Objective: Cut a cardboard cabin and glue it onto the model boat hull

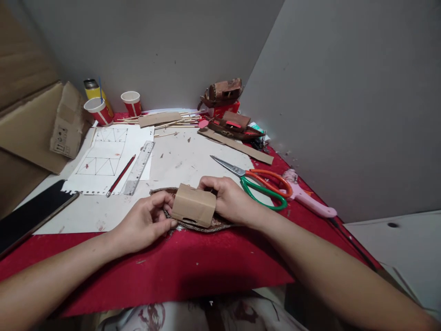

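The cover (pixel 194 205) sits over the hull (pixel 220 226). My left hand (pixel 143 225) and right hand (pixel 229 197) curl at its ends; I cannot tell what either grips. I judge this step as fitting; next calls for even alignment.

The left forearm (pixel 65 273) and right forearm (pixel 310 257), both bare, are extended from the near corners toward the middle, where the hands are held close together. On the left hand (pixel 144 225), the thumb is stretched rightward on the near side, the index finger is arched on the far side, and the other fingers are curled between. The right hand (pixel 229 197) is bent inward leftward, its fingertips largely hidden.
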Motion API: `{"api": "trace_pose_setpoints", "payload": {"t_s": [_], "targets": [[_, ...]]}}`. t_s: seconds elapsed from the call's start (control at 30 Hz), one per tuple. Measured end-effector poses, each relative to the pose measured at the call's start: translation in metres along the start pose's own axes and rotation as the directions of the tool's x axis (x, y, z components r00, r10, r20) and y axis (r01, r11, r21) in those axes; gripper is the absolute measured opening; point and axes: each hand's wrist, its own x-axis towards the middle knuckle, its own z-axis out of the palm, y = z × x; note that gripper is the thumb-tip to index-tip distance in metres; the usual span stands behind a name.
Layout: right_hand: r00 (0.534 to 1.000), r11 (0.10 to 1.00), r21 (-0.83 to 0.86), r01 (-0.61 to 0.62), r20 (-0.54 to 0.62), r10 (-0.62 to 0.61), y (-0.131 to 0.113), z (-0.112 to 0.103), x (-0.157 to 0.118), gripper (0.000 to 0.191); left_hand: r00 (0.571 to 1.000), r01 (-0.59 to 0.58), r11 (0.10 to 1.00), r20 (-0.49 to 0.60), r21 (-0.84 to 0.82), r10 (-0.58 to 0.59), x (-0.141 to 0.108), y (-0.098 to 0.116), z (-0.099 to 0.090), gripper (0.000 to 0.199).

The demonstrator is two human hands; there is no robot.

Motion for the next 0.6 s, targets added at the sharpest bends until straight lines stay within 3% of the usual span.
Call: {"api": "trace_pose_setpoints", "payload": {"t_s": [0.2, 0.47, 0.6], "targets": [[0.998, 0.998, -0.023, 0.061, 0.006, -0.061, 0.000, -0.001, 0.000, 0.013, 0.996, -0.044, 0.996, -0.080, 0.074, 0.050, -0.007, -0.010, 0.007, 0.014], [0.990, 0.987, -0.074, 0.143, 0.016, -0.142, -0.004, -0.005, -0.002, 0.016, 1.000, -0.014, 0.996, -0.017, 0.092, 0.015, -0.007, -0.010, 0.007, 0.018], [0.981, 0.974, -0.121, 0.193, -0.006, -0.195, -0.009, -0.006, -0.008, 0.014, 0.987, -0.151, 0.964, -0.021, 0.218, 0.160, -0.009, -0.007, 0.004, 0.009]]}}
